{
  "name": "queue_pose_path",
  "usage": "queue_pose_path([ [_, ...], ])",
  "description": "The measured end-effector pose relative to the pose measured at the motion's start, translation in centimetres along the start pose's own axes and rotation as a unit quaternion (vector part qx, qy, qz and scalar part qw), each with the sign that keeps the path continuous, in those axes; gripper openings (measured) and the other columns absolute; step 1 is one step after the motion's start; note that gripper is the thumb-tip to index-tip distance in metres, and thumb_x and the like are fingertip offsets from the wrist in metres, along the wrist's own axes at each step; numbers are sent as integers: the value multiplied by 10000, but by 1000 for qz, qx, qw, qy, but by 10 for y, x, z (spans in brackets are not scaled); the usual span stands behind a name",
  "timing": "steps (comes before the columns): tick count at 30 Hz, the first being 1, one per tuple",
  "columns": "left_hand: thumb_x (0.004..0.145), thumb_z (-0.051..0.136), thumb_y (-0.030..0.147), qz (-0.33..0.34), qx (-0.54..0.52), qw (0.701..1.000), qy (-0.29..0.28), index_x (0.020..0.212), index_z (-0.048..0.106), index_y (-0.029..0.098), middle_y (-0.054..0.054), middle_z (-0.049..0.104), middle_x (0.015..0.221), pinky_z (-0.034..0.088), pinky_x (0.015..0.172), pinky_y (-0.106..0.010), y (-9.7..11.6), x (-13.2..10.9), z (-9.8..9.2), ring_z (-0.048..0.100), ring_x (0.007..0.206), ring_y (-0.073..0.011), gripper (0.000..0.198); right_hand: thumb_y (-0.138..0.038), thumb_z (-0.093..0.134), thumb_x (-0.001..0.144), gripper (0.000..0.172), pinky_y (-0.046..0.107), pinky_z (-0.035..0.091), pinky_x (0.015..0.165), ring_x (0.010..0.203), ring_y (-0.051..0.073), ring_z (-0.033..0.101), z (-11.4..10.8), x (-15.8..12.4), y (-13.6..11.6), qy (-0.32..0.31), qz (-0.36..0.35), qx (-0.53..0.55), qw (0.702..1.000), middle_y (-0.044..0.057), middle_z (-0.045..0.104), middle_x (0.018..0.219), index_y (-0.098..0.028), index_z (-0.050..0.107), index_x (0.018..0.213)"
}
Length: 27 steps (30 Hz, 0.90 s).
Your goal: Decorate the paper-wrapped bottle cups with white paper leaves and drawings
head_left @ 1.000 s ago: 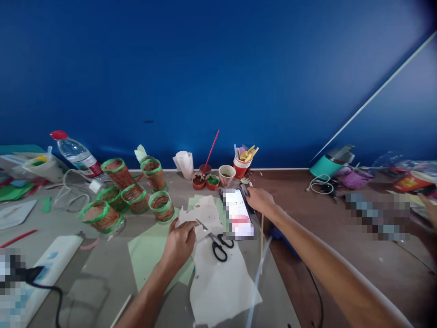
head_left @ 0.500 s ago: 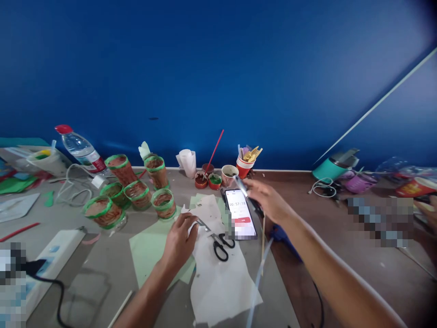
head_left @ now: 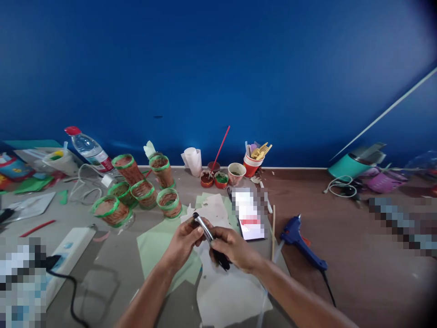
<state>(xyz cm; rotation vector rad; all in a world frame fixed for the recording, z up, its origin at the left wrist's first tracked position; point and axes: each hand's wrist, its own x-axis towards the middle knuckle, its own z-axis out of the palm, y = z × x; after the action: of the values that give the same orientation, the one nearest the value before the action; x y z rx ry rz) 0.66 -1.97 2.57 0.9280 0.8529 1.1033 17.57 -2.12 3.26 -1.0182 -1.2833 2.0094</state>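
A slim black and silver pen (head_left: 204,228) is held in both hands above a sheet of white paper (head_left: 228,291). My left hand (head_left: 184,241) pinches its upper silver end. Around its lower black part my right hand (head_left: 235,248) is closed. The paper lies partly on a pale green sheet (head_left: 157,250). A phone (head_left: 251,216) with a lit screen lies just beyond my right hand. The scissors seen earlier are hidden by my right hand.
Several brown cups with green rims (head_left: 143,193) stand to the left, with a water bottle (head_left: 88,150) behind. Small paint pots (head_left: 218,178) and a red cup of utensils (head_left: 252,163) line the wall. A blue glue gun (head_left: 300,241) and a wooden stick (head_left: 273,228) lie right. A power strip (head_left: 68,248) lies left.
My right hand lifted the pen from beside the phone and brought it back to the middle. My left hand rose off the paper and took the pen's other end.
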Motion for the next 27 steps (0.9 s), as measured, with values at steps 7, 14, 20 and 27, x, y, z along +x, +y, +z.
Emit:
queue_pose_path([
  [7, 807, 668, 442, 1, -38, 999, 12, 874, 642, 161, -61, 667, 845, 425, 526, -228, -4, -1, -4, 464, 542, -76, 290, -633, 642, 759, 495, 186, 263, 354, 334, 47, 396, 6, 4, 25, -47, -28, 104, 993, -29, 575, 544, -152, 546, 827],
  [14, 795, 654, 509, -67, 27, 993, -89, 911, 642, 169, -102, 657, 967, 427, 490, -235, -11, -7, 2, 531, 547, -97, 359, -599, 627, 803, 429, 245, 430, 572, 584, 108, 521, 11, 7, 38, -13, -111, 108, 988, 1, 542, 700, -174, 582, 846],
  [20, 797, 644, 532, -54, -3, 995, -79, 878, 602, 178, -7, 569, 673, 320, 470, -193, -21, -10, 4, 399, 486, -62, 366, -604, 497, 877, 424, 314, 476, 752, 782, 157, 508, 12, -2, 30, -13, -172, 10, 985, 41, 492, 923, -211, 572, 1017],
  [27, 850, 588, 501, -27, -22, 988, -148, 895, 596, 196, -69, 639, 881, 374, 554, -241, -14, -15, 3, 468, 571, -99, 308, -456, 308, 975, 366, 338, 471, 834, 822, 180, 474, 13, -12, 25, -3, -255, -178, 950, 50, 477, 894, -212, 575, 1032],
])
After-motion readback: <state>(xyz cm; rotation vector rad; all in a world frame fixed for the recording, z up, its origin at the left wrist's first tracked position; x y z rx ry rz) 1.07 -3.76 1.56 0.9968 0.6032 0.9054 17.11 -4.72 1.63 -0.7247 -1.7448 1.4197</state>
